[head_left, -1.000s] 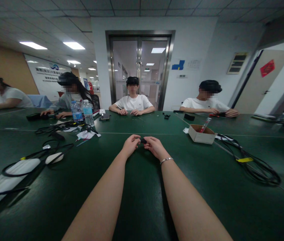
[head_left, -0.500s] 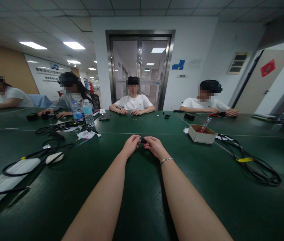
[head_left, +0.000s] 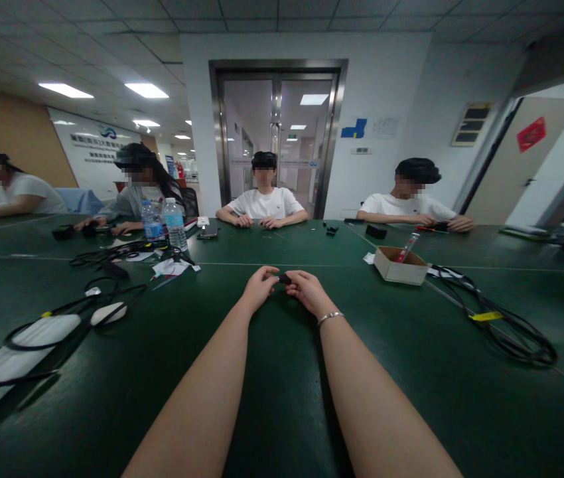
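Both of my hands meet over the green table, straight ahead of me. Between them is a small black object, too small for me to tell its kind. My right hand, with a silver bracelet at the wrist, pinches it from the right. On the other side, my left hand has thumb and fingertips closed at the object's left end, where something small and light shows. My fingers cover part of the object.
Right of my hands stands a cardboard box with a red-and-clear tube in it; beyond it lies a coiled black cable. To the left are more cables, a white power strip, paper scraps and two water bottles. Several people sit across the table.
The fingertips of my left hand have shifted slightly at the object's left end. My right hand and the rest of the table look the same.
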A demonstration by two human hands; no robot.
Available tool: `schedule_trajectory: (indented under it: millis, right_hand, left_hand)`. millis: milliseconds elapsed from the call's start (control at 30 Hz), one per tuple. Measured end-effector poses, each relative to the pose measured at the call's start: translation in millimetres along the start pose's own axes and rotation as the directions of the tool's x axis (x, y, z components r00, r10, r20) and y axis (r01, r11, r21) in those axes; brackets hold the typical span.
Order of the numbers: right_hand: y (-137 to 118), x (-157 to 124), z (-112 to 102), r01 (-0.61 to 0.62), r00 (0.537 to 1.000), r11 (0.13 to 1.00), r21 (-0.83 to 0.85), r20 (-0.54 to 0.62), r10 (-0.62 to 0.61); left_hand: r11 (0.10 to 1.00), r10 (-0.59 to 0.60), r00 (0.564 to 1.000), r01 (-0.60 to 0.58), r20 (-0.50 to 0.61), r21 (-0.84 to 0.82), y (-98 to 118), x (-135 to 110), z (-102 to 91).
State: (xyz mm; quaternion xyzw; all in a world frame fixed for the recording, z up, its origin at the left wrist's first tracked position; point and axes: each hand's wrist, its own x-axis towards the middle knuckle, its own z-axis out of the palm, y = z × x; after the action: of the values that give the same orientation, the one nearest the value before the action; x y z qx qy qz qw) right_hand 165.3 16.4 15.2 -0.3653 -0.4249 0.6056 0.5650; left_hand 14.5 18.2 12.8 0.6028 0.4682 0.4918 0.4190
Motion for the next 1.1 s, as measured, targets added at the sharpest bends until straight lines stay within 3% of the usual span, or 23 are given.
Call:
schedule_trajectory:
  millis: [1100]
  right_hand:
    - [-3.1, -1.7, 2.1, -0.005, 1.0, 1.0, 0.011, -0.025, 0.005]
  left_hand:
    - [0.999, 0.001, 1.0, -0.002, -0.013, -0.035, 1.9, -0.3, 0.5]
